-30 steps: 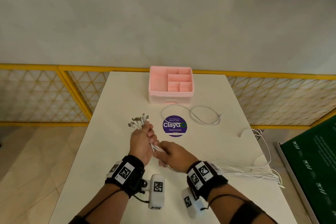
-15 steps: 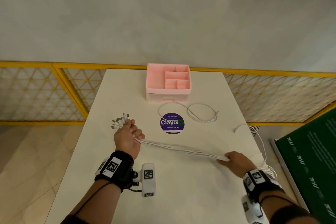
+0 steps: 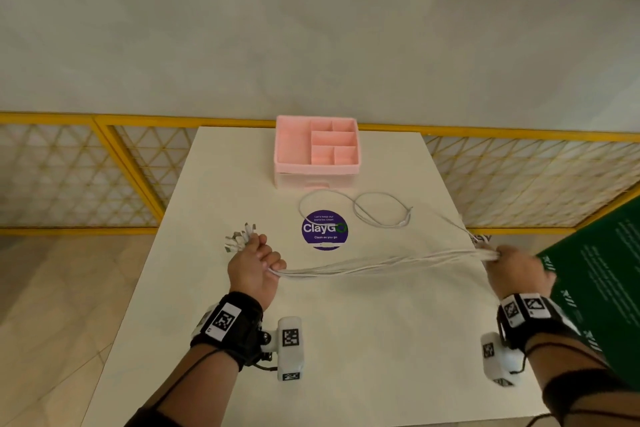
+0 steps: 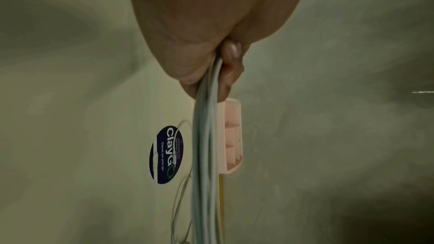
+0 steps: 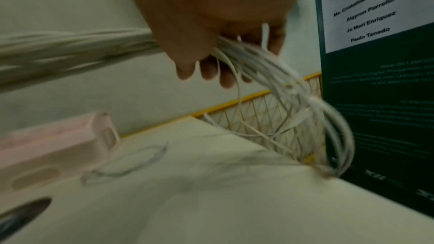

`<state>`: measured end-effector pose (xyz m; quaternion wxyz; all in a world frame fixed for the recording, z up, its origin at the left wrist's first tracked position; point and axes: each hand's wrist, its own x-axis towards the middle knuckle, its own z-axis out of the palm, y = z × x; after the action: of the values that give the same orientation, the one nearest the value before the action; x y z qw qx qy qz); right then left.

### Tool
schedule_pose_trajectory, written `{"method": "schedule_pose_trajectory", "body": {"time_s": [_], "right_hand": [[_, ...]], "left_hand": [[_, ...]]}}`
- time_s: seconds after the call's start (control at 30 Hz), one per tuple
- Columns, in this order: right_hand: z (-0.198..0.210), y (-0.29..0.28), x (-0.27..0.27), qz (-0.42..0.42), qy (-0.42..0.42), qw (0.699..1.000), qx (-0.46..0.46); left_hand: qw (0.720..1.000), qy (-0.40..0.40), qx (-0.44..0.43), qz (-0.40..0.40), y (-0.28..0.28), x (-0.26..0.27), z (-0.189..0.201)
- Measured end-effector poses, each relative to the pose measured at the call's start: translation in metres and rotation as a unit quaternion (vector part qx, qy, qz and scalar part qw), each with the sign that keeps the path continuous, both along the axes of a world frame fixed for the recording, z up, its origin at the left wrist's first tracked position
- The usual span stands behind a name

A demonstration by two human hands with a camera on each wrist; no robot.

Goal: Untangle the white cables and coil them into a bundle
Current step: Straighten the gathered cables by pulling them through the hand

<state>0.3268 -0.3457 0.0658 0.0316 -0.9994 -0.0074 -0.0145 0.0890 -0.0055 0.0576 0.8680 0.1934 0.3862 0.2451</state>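
Several white cables (image 3: 381, 265) stretch in a bunch above the white table (image 3: 346, 340) between my two hands. My left hand (image 3: 254, 263) grips one end in a fist, and the plugs (image 3: 239, 237) fan out past the thumb. In the left wrist view the cables (image 4: 206, 136) run down out of the curled fingers (image 4: 231, 62). My right hand (image 3: 512, 265) grips the bunch at the table's right edge. The right wrist view shows the loose tails (image 5: 305, 103) looping down beyond my fingers (image 5: 211, 73). One more white cable (image 3: 367, 210) lies in loops on the table.
A pink organiser box (image 3: 317, 152) with several compartments stands at the back of the table. A round purple ClayGo sticker (image 3: 325, 230) lies in front of it. A yellow mesh railing (image 3: 86, 166) runs behind the table. A dark green board (image 3: 595, 274) stands at the right.
My right hand has slid along the bunch from beside the left hand out to the table's right edge, pulling the cables straight. The left hand has kept its grip on the plug ends.
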Motion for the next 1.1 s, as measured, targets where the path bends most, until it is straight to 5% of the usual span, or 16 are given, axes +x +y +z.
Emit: {"method": "schedule_pose_trajectory", "body": {"time_s": [0.13,0.3,0.43,0.57,0.77,1.0,1.1], "right_hand": [[-0.063,-0.011,-0.013,-0.069,0.185,0.978,-0.072],[-0.117,-0.034,-0.006,-0.067,0.259,0.96,-0.083],[-0.097,-0.018,-0.012,-0.052,0.281,0.955,-0.079],[-0.042,0.038,-0.04,0.113,0.324,0.935,-0.095],[-0.005,0.158,-0.127,0.397,0.357,0.824,0.187],[-0.031,0.196,-0.179,0.455,0.318,0.806,0.205],[-0.037,0.192,-0.173,0.473,0.35,0.796,0.138]], "left_hand": [[1.0,0.009,0.024,0.012,0.004,-0.005,0.004],[0.999,0.02,0.047,0.016,0.009,-0.011,0.007],[0.999,0.017,0.047,0.017,0.009,-0.011,0.005],[0.999,0.001,0.049,0.018,0.005,-0.007,0.005],[0.999,-0.011,0.047,0.004,-0.021,0.003,0.004],[0.999,-0.023,0.032,-0.034,-0.013,-0.011,0.003],[0.998,-0.009,0.047,-0.051,-0.013,-0.022,-0.007]]}}
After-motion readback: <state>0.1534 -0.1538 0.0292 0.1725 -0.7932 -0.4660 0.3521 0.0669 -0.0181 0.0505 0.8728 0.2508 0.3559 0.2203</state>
